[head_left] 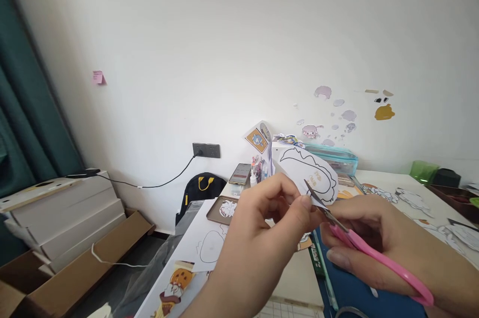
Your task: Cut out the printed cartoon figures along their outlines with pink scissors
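My left hand (262, 230) pinches a white paper cutout (310, 170) with a black outline drawing and yellow lettering, holding it up over the white table (389, 178). My right hand (389, 245) grips pink-handled scissors (359, 243). Their metal blades point up and left and meet the cutout's lower edge, right beside my left thumb and fingertips.
On the table lie printed cartoon sheets (209, 245), a brown tray (220, 210), a phone (240, 173), small bottles, a teal case (335, 156), a green cup (422, 170) and more cutouts at the right. Cardboard boxes (60, 218) and a black bag (200, 190) sit at the left.
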A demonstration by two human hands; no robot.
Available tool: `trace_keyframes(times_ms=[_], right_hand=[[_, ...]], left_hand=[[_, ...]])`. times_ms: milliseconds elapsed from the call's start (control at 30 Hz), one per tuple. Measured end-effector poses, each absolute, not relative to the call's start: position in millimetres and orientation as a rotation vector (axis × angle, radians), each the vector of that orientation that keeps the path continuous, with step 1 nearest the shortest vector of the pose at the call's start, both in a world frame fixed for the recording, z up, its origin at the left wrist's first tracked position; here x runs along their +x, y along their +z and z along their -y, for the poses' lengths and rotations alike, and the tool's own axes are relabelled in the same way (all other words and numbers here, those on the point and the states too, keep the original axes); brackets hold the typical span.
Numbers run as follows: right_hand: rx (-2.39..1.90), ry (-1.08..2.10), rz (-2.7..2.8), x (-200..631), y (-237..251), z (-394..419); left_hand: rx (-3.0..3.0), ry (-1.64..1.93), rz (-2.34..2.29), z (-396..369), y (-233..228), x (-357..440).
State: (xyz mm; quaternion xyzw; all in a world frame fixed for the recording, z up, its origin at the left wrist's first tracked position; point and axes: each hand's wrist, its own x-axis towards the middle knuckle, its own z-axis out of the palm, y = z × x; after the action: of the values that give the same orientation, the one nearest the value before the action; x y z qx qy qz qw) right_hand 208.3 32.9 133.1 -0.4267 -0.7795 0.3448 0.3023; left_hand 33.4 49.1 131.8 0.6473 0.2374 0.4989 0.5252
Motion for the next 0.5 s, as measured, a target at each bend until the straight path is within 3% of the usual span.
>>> trace_keyframes(times_ms=[500], right_hand=[[-1.095, 1.146, 1.96, 204.1, 140.5, -30.7]], left_hand=[[1.513, 1.154, -0.546, -47.2, 132.9, 31.9]])
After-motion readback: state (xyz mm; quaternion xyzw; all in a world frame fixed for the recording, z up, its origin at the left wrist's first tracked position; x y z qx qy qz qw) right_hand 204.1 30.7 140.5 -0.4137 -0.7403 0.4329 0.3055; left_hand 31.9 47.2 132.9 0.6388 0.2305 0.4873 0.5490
